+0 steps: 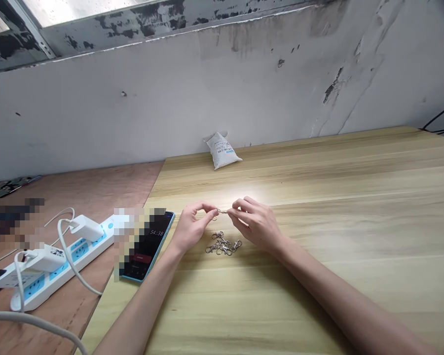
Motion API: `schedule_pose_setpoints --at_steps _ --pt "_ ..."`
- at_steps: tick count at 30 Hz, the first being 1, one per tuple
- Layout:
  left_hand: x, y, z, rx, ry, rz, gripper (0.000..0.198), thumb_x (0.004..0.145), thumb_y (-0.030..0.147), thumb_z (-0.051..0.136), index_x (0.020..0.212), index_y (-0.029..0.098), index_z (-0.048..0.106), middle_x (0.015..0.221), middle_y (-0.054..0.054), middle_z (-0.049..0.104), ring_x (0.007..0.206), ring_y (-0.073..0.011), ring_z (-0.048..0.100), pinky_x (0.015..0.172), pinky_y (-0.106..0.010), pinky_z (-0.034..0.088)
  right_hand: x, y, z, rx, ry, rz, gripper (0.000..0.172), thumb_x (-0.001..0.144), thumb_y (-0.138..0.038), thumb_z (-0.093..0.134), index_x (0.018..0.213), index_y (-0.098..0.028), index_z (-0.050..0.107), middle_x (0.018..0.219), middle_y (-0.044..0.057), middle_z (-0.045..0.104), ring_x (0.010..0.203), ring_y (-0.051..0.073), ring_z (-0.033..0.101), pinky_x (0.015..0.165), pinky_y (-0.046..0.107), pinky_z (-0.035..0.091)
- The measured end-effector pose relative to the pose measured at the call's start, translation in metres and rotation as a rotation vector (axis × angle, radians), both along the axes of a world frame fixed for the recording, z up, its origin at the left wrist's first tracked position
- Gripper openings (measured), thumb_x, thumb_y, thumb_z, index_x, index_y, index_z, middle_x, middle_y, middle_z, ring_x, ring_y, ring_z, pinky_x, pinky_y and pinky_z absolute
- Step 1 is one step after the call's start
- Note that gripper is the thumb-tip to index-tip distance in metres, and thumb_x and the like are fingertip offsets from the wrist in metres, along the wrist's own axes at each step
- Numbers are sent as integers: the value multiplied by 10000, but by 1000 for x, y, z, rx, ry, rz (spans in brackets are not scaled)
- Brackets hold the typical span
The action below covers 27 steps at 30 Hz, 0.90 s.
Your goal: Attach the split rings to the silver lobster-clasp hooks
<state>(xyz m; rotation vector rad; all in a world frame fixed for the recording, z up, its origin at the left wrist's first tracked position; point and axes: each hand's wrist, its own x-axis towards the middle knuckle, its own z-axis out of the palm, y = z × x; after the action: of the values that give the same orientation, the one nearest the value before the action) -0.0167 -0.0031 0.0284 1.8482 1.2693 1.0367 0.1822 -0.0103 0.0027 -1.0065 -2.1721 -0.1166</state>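
Left hand (191, 224) + right hand (258, 224) pinch metal fitting (223, 212); lobster clasps (225, 242) heaped close, phone (150, 252) kinda crowding left forearm (148, 301), labelled pouch (222, 151) behind.

Blurred blocks swallow part of the phone (156, 246) by the tabletop's (336, 197) left edge; fingertips (213, 212) partly cover a metal piece (223, 212), too tiny to make out!

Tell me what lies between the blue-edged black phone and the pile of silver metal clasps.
In the head view, the left wrist and a strip of pale wooden tabletop lie between the phone and the clasps.
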Motion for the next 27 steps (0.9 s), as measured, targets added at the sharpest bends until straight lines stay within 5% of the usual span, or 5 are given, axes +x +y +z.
schedule_pose_setpoints --at_steps 5,9,18,27 --pt "11 2 -15 -88 -252 129 199 781 359 710 807 162 701 815 -51 735 823 -183 673 821 -311 513 -15 -6 0 17 -16 -96 269 920 -158 474 750 -189 681 796 60 660 715 158 529 588 290 345" --pt "16 3 -21 -212 -421 136 237 739 363 747 831 150 697 821 -59 739 793 -164 674 785 -289 511 -19 -8 -1 -129 194 -142 207 880 -182 534 744 -185 691 797 54 650 667 140 543 560 273 356" --pt "7 2 -10 -239 -306 28 261 694 385 787 804 157 719 856 -67 742 757 -169 671 735 -291 532 -9 -1 5 -585 715 50 212 844 -286 589 690 -182 691 697 25 613 628 135 528 540 255 387" --pt "6 2 -11 -268 -340 -67 263 706 346 789 900 177 735 933 -66 738 857 -182 678 821 -320 538 -5 0 11 -936 845 228 189 793 -301 601 670 -168 658 636 -11 556 569 101 465 536 238 369"
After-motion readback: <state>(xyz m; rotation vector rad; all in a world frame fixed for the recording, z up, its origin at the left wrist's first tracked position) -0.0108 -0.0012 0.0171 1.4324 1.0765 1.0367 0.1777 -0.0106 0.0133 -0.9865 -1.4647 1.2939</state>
